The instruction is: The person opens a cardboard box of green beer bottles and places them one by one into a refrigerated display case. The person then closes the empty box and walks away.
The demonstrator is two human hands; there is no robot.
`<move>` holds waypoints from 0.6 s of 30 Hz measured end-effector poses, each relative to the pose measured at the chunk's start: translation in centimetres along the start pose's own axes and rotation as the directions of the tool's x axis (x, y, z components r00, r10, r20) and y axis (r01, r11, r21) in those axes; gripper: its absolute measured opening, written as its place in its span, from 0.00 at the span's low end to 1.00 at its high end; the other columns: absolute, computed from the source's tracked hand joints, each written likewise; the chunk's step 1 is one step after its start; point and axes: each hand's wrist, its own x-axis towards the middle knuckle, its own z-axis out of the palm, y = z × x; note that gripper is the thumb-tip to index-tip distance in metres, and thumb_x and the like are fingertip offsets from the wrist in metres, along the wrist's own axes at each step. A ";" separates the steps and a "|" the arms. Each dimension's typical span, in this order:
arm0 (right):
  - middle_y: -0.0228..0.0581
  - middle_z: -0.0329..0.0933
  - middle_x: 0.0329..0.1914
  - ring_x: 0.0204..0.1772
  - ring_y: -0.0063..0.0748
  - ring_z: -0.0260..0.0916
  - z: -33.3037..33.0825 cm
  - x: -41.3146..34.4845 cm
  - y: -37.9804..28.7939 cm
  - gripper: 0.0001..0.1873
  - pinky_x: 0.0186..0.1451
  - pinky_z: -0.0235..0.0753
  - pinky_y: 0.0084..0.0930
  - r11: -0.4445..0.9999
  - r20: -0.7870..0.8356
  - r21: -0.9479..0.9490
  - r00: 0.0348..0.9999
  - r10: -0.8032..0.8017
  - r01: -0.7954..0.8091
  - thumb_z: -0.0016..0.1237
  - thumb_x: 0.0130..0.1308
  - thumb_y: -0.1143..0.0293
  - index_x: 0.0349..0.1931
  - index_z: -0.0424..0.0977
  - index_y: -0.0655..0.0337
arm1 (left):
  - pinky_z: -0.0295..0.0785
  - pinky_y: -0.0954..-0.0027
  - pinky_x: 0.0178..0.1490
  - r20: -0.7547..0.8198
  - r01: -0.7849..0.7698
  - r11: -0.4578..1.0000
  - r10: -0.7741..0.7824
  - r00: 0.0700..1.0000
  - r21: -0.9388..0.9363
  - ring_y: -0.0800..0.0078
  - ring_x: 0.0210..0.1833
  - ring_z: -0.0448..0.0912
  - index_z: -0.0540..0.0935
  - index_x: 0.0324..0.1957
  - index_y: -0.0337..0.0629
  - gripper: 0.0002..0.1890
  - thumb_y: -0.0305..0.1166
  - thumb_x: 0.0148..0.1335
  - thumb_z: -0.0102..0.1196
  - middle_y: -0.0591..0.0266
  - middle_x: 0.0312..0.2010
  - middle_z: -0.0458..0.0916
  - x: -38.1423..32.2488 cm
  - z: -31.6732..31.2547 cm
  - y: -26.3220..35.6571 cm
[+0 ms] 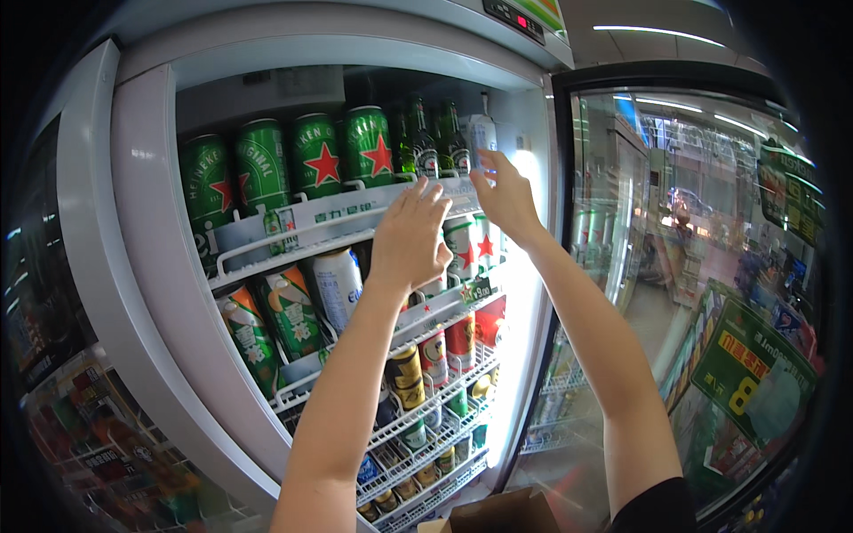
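Observation:
My left hand (411, 233) is raised in front of the top shelf of an open drinks cooler, its fingers near the clear front strip (346, 210). It holds nothing that I can see. My right hand (504, 198) is at the right end of the same shelf, fingers spread and bent beside a white-and-blue can (482, 136). Whether its fingertips touch the can or the strip is hard to tell. Green Heineken cans (320, 156) fill the left of this shelf. Green glass bottles (421, 136) stand between them and the white can.
White wire shelves (426, 426) below carry more cans, among them green-and-orange cans (293, 310) and white cans with red stars (463, 250). The glass door (620, 266) stands swung out on the right. An open cardboard box (503, 513) is at the bottom.

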 end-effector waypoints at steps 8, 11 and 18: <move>0.49 0.78 0.49 0.53 0.41 0.76 -8.4 -20.9 0.8 0.16 0.55 0.75 0.33 0.925 0.266 0.021 0.894 0.360 -0.379 0.49 0.64 0.69 0.52 0.71 0.63 | 0.69 0.62 0.58 0.021 0.279 0.829 -0.308 0.951 -0.485 0.54 0.53 0.76 0.77 0.51 0.39 0.20 0.27 0.54 0.53 0.50 0.49 0.78 -9.5 0.6 8.7; 0.46 0.79 0.48 0.50 0.37 0.77 -11.3 -31.2 3.9 0.17 0.51 0.76 0.30 0.805 0.469 -0.176 0.671 0.574 -0.566 0.50 0.64 0.69 0.52 0.72 0.64 | 0.71 0.63 0.52 0.422 0.502 0.646 -0.291 0.859 -0.575 0.53 0.47 0.78 0.77 0.50 0.37 0.18 0.26 0.55 0.53 0.48 0.45 0.79 -17.6 -2.2 15.4; 0.58 0.75 0.50 0.54 0.54 0.73 -19.3 -52.2 5.7 0.29 0.56 0.72 0.40 0.562 0.456 -0.596 0.334 0.825 -0.574 0.57 0.58 0.57 0.54 0.67 0.67 | 0.68 0.57 0.59 0.893 0.914 0.252 -0.244 0.378 -0.318 0.46 0.52 0.74 0.73 0.51 0.32 0.20 0.25 0.55 0.54 0.41 0.47 0.75 -40.5 -3.0 26.8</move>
